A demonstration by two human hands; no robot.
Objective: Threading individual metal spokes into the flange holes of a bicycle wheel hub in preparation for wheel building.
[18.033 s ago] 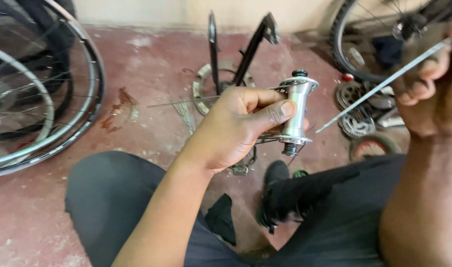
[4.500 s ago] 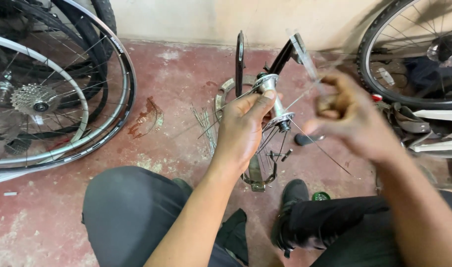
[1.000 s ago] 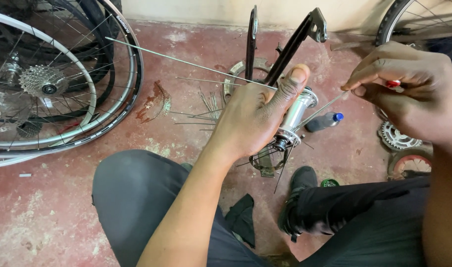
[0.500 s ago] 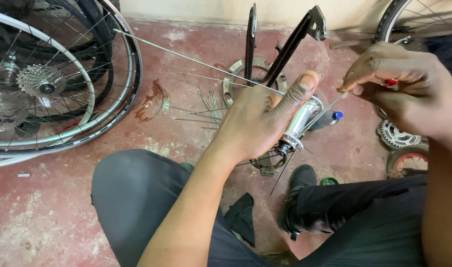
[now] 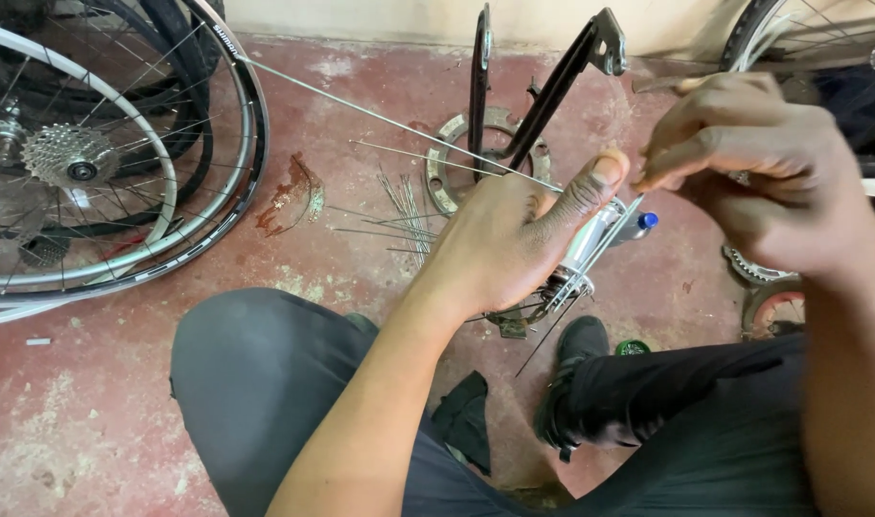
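— What has the left hand (image 5: 500, 244) got?

— A silver wheel hub (image 5: 583, 251), wrapped in the fingers with the thumb stretched along its upper end. The hub sits tilted in front of the person's knees, above the red floor (image 5: 131, 383). Thin spokes already stick out of its lower flange.

— And the right hand (image 5: 758, 177)?

— Its grip is pressed together on the end of one spoke (image 5: 614, 230), pinched between thumb and forefinger just beside the left thumb. That spoke runs down along the hub toward the flange. The hand is blurred, so I can't say exactly which fingers touch it.

— What is the long wire crossing the picture?

— Another long spoke (image 5: 380, 115), reaching from the left thumb up and left toward the wheels (image 5: 121, 182) stacked at the left edge; one of them carries a sprocket cluster (image 5: 68, 158).

— Anything else on the floor?

— A loose bundle of spokes (image 5: 404, 206) lies near a metal ring (image 5: 452, 177), from which a black fork (image 5: 543, 86) stands up. A small blue-capped bottle (image 5: 638, 225) lies just behind the hub.
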